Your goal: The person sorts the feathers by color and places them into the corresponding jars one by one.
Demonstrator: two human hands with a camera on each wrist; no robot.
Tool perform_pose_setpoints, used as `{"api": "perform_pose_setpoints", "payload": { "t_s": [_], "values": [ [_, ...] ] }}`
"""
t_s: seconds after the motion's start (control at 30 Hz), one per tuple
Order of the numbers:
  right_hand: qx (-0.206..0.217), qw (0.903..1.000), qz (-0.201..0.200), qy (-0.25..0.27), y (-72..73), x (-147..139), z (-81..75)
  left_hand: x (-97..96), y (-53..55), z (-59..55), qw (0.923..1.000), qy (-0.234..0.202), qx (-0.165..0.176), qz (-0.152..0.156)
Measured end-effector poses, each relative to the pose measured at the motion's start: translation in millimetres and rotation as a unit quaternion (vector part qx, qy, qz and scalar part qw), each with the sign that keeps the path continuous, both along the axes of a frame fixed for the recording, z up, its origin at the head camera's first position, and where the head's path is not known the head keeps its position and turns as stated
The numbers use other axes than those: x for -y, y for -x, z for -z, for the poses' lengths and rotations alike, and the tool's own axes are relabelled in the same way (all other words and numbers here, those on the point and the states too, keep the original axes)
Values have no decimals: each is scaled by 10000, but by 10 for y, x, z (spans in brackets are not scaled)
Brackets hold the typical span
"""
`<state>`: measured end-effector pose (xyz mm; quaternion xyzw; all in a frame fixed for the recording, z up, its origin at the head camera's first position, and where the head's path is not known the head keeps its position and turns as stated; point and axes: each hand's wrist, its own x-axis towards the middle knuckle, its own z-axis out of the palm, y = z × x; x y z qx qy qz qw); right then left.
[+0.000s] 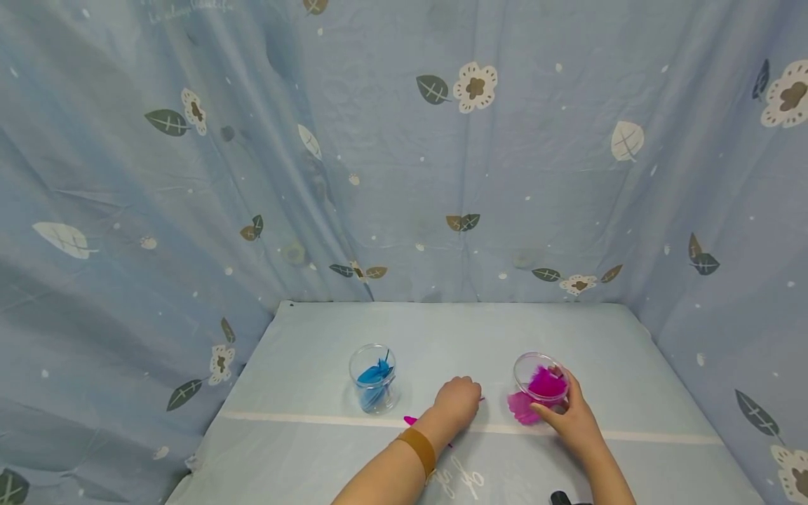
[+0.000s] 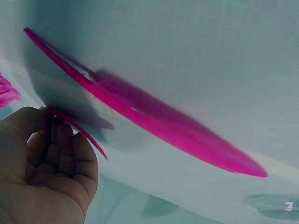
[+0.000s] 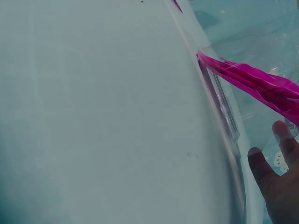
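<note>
Between thumb and fingertips, my left hand (image 1: 456, 402) pinches a thin magenta feather (image 2: 79, 126) close over the table. Beside it, a longer magenta feather (image 2: 154, 130) lies on the cloth, mostly behind the left forearm in the head view. My right hand (image 1: 574, 421) holds a clear cup (image 1: 529, 359) from its right side, thumb at the front and fingers behind. Inside that cup are several magenta feathers (image 1: 548, 382), which also show through its wall in the right wrist view. The right fingertips (image 3: 254, 151) press against the clear wall.
Left of the hands stands a second clear cup (image 1: 356, 365) with blue feathers (image 1: 374, 375) in it. A small black object (image 1: 559, 498) sits at the front edge, near the right forearm. Patterned blue curtain (image 1: 404, 175) encloses the table (image 1: 454, 330) behind and at both sides.
</note>
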<state>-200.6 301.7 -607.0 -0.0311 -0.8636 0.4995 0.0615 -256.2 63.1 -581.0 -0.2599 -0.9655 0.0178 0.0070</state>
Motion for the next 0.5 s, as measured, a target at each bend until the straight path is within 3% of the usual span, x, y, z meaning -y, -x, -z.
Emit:
{"api": "perform_pose_setpoints", "payload": {
  "t_s": [0.27, 0.5],
  "values": [
    [-114, 9999, -16, -48, 0, -1, -4, -20, 27, -6, 9995, 143, 220, -155],
    [-77, 10000, -30, -46, -7, -5, -6, -6, 18, -45, 9988, 319, 354, -95]
  ]
}}
